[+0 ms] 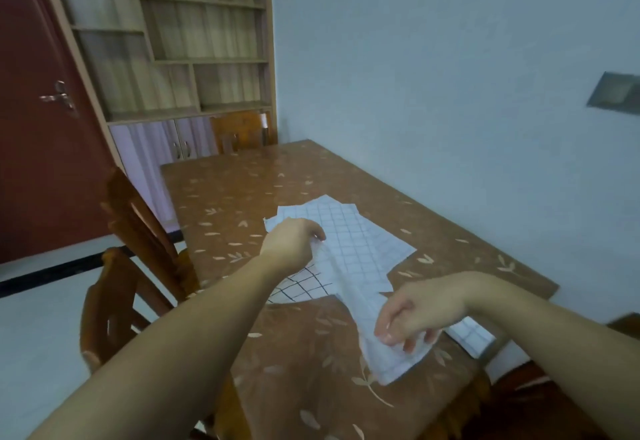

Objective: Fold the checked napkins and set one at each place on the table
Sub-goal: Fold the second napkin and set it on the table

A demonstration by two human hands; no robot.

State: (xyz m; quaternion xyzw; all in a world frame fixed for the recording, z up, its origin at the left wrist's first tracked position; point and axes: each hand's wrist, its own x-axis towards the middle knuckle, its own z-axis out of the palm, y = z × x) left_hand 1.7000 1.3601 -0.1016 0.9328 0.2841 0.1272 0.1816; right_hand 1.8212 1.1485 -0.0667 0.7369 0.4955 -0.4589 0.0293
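A white checked napkin (360, 287) is stretched in a long fold between my two hands above the brown leaf-patterned table (242, 190). My left hand (291, 242) pinches its far end. My right hand (412, 318) grips its near end, which hangs down below my fingers. Under it a loose pile of checked napkins (346, 221) lies spread on the table, one with a darker grid (304, 284) showing near my left wrist. Another checked napkin (471, 335) lies at the table's right edge, partly hidden by my right wrist.
Wooden chairs (138, 232) stand along the table's left side and one chair (242, 131) at the far end. The right side of the table meets a pale wall (450, 93). A shelf cabinet (194, 59) and a red door (41, 128) are behind.
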